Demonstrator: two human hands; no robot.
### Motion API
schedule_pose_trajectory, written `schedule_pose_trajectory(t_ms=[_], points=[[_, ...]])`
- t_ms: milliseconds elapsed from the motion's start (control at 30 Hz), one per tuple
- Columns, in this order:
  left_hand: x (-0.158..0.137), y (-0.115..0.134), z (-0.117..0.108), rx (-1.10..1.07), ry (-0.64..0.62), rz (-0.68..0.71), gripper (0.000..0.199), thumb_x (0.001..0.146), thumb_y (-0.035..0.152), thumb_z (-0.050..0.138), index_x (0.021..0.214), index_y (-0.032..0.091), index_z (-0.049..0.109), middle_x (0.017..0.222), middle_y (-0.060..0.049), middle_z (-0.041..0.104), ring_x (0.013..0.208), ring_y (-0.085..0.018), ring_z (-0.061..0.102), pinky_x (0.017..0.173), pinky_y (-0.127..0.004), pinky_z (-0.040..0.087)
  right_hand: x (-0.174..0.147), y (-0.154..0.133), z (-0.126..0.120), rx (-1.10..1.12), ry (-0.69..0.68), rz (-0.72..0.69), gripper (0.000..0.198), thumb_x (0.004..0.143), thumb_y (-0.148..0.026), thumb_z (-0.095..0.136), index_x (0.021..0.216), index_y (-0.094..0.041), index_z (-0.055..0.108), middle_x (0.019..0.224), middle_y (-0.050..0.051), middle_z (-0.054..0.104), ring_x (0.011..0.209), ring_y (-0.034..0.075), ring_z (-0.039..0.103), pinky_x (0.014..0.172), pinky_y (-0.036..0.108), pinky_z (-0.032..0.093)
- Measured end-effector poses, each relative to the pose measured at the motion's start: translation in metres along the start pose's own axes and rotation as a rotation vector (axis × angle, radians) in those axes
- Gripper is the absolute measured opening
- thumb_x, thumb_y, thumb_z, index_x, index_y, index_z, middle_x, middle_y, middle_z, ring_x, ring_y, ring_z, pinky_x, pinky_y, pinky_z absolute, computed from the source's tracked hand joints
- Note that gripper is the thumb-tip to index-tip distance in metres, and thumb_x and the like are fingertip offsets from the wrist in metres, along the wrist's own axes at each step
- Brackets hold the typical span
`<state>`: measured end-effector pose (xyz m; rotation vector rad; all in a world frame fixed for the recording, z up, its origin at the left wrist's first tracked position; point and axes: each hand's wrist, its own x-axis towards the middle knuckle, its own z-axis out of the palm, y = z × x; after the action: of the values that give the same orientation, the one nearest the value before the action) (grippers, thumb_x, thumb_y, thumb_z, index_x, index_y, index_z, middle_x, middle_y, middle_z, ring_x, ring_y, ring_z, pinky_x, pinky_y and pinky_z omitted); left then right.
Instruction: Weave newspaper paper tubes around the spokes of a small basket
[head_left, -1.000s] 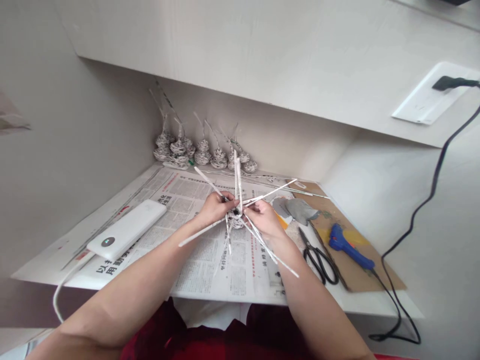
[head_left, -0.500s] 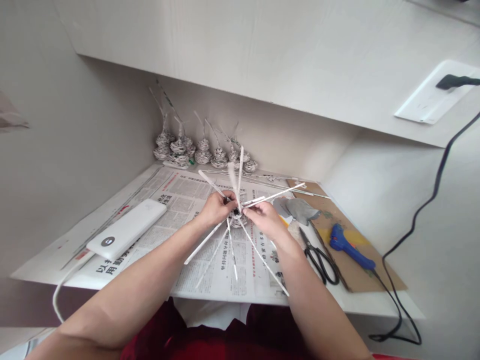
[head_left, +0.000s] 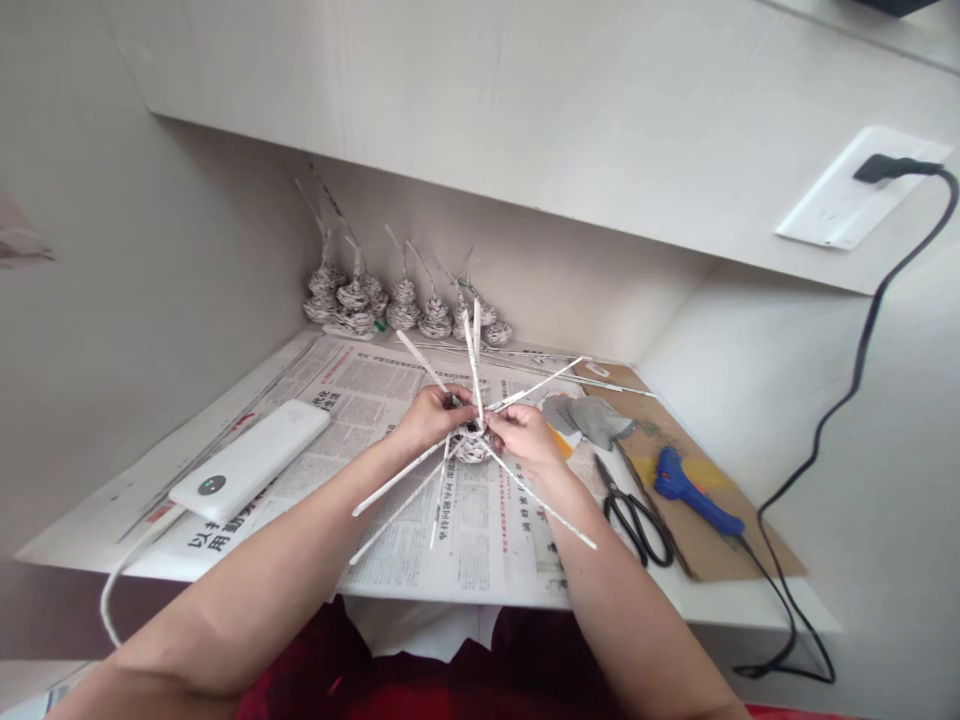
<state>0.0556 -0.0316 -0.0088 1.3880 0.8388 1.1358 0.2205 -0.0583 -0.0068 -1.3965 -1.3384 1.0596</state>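
Between my hands sits a small woven newspaper piece point(head_left: 474, 447), round, with several rolled paper sticks fanning out from its top. My left hand point(head_left: 441, 412) closes on its left side, with the thumb toward the upright sticks. On the right, my right hand point(head_left: 523, 432) pinches at the base of a paper stick point(head_left: 477, 365) that stands up from the rim. Other sticks slant toward me, such as the long paper stick point(head_left: 544, 498) passing over my right wrist. The fingers hide part of the weave and its opening.
Newspaper point(head_left: 360, 400) covers the tabletop. Several woven paper gourds point(head_left: 403, 305) stand along the back wall. A white power bank point(head_left: 251, 460) lies left. To the right are black-handled scissors point(head_left: 637, 515), grey cloth point(head_left: 589, 418) and a blue glue gun point(head_left: 694, 495) on cardboard point(head_left: 720, 560), its cord trailing.
The upright stick, blurred before, is now sharp beside the other one. The sticks pointing toward me have swung left, and the woven piece has turned slightly in my hands.
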Motion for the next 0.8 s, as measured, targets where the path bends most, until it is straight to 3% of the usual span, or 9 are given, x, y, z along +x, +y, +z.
schedule_pose_trajectory(t_ms=[167, 400, 533, 800], points=[[-0.001, 0.002, -0.002, 0.014, -0.076, 0.07, 0.029, 0.065, 0.036, 0.077, 0.078, 0.013, 0.066, 0.071, -0.004, 0.068, 0.067, -0.015, 0.063, 0.068, -0.027, 0.049, 0.001, -0.004, -0.01, 0.182, -0.182, 0.122, 0.03, 0.058, -0.039, 0.078, 0.067, -0.014, 0.064, 0.055, 0.0, 0.059, 0.046, 0.008, 0.048, 0.038, 0.018, 0.025], [-0.001, 0.01, -0.011, 0.137, -0.241, 0.127, 0.032, 0.069, 0.041, 0.075, 0.075, 0.011, 0.067, 0.068, -0.005, 0.067, 0.064, -0.015, 0.06, 0.063, -0.026, 0.047, -0.001, -0.012, -0.014, 0.253, -0.233, 0.219, 0.023, 0.053, -0.027, 0.077, 0.066, -0.014, 0.063, 0.054, 0.001, 0.061, 0.043, 0.008, 0.048, 0.034, 0.017, 0.019], [-0.002, 0.011, -0.011, 0.189, -0.227, 0.133, 0.034, 0.066, 0.042, 0.077, 0.077, 0.011, 0.069, 0.072, -0.007, 0.069, 0.066, -0.016, 0.062, 0.066, -0.028, 0.049, -0.003, -0.016, -0.014, 0.27, -0.264, 0.215, 0.025, 0.054, -0.031, 0.078, 0.062, -0.014, 0.061, 0.048, -0.002, 0.055, 0.037, 0.005, 0.038, 0.033, 0.018, 0.015], [-0.002, 0.014, -0.014, 0.242, -0.224, 0.137, 0.026, 0.067, 0.034, 0.076, 0.075, 0.011, 0.069, 0.069, -0.006, 0.068, 0.064, -0.015, 0.061, 0.064, -0.026, 0.048, -0.008, -0.021, -0.016, 0.249, -0.364, 0.183, 0.03, 0.054, -0.03, 0.082, 0.073, -0.012, 0.066, 0.056, -0.002, 0.06, 0.041, 0.004, 0.042, 0.036, 0.017, 0.018]])
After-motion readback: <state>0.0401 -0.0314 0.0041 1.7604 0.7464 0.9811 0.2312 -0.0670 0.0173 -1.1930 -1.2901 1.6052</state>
